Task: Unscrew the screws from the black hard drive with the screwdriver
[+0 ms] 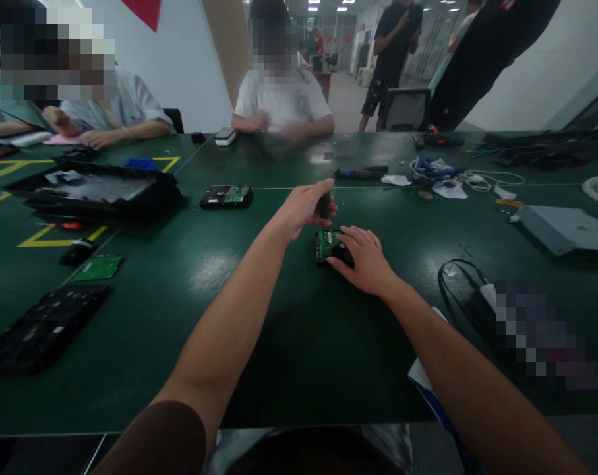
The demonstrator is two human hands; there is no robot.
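A small hard drive with a green circuit board [327, 242] lies on the dark green table [279, 316] straight ahead of me. My right hand [365, 258] rests on its right side, fingers pressing it down. Above the drive's far edge, my left hand [303, 208] is closed around a dark tool handle [323, 204], held upright with its lower end pointing at the board. The tool's tip is hidden.
A second hard drive [226, 196] lies farther left, beside an opened black device [95, 191]. A loose green board [99, 268] and black panel [41, 326] sit near left. Cables [457, 175], a grey box [566, 229] and seated people across the table.
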